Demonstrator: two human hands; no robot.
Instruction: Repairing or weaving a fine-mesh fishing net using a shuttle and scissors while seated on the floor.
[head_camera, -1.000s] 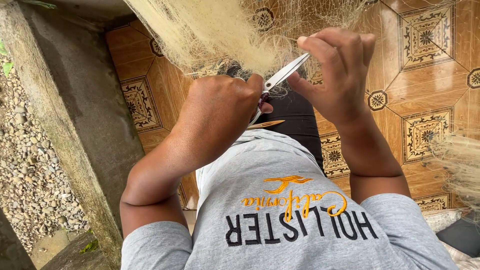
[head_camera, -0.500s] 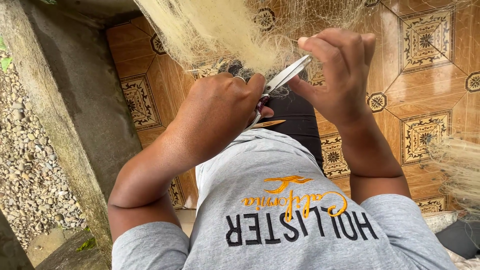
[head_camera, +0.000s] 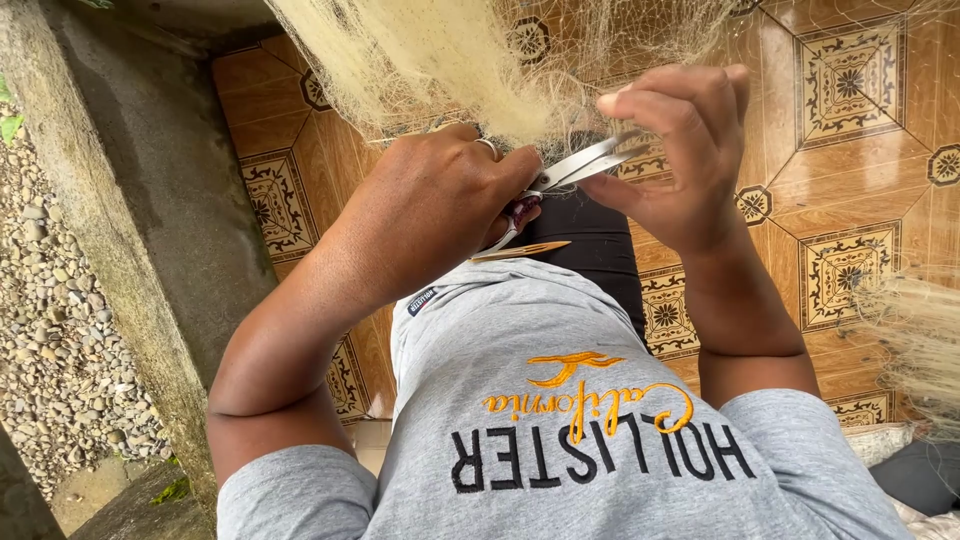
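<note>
1. A floor of brown patterned tiles (head_camera: 860, 150) is lying under the person, with a grey concrete curb (head_camera: 140, 230) running along its left edge and loose gravel (head_camera: 50, 330) lying beyond that.
2. A heap of pale, fine netting (head_camera: 430, 60) is hanging down from the top of the view towards the hands; another tuft of it is showing at the right edge.
3. The left hand (head_camera: 430, 215) is curling closed around the handles of a pair of scissors (head_camera: 570, 170), with a ring showing on one finger.
4. The scissors are pointing right and slightly up, their steel blades nearly together, just under the netting and between the two hands.
5. The right hand (head_camera: 675, 150) is bending its fingers inward, fingertips pinched on strands of the netting right at the blade tips.
6. A slim wooden stick (head_camera: 520, 250) is poking out below the left hand, above the grey shirt (head_camera: 560, 440).
</note>
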